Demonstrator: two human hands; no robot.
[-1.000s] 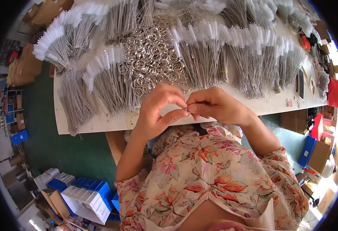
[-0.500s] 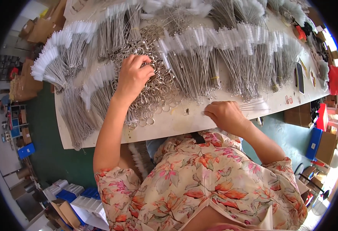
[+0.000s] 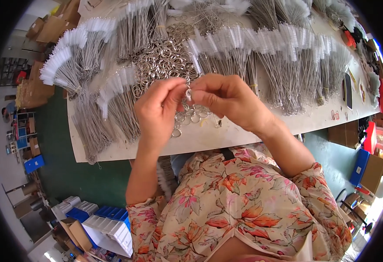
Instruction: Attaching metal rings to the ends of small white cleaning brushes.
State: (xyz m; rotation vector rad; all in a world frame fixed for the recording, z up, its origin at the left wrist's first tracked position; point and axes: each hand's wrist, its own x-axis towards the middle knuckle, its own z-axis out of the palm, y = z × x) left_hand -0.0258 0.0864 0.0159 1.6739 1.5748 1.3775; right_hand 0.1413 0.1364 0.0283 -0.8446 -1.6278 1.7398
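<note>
Above the front of the table, my left hand (image 3: 158, 111) and my right hand (image 3: 237, 102) meet, fingertips pinched together. Between them is a small silver metal ring (image 3: 189, 93), gripped from both sides. Whether anything else is tucked into the right fingers I cannot make out. Just beyond lies a large pile of loose silver rings (image 3: 167, 61), a few of them spilling towards the near edge. Bundles of thin wire brushes (image 3: 287, 61) with white bristle ends are laid to the right of the pile, and further brush bundles (image 3: 84, 122) lie to its left.
The white table (image 3: 252, 126) has its near edge close to my body. A dark phone-like slab (image 3: 348, 91) lies at the right end. Below, cardboard boxes and a blue bin (image 3: 359, 166) stand right; white and blue crates (image 3: 106, 231) stand lower left.
My left hand has come back from the ring pile, rightwards and nearer. My right hand has moved left and up from the table's front edge, and both now meet at a ring.
</note>
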